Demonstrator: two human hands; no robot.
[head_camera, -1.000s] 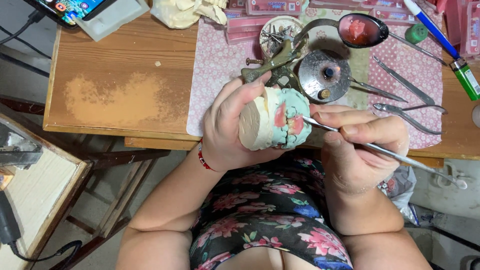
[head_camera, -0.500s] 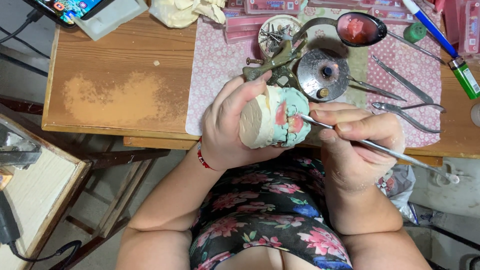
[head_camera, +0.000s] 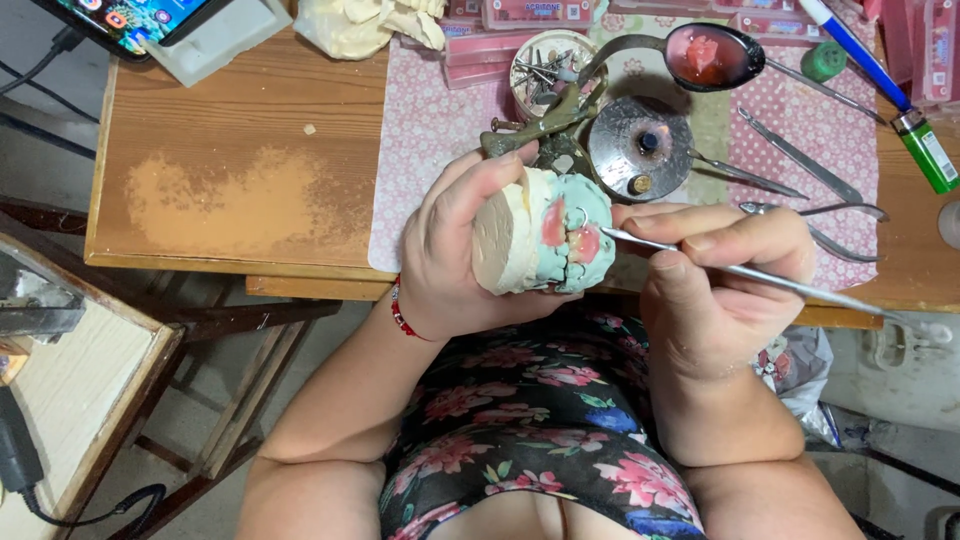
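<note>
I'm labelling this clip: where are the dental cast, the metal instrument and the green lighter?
dental cast (head_camera: 545, 240), head view, its pale green side.
metal instrument (head_camera: 770, 280), head view, mid-shaft.
green lighter (head_camera: 930, 152), head view, its body.

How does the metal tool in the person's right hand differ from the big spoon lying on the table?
The thin metal tool is a slim straight rod ending in a fine tip; the spoon has a broad round bowl. The tool is held in the right hand, its tip at the dental cast; the spoon rests unheld, with pink material in its bowl. Both are metal and long-handled.
</note>
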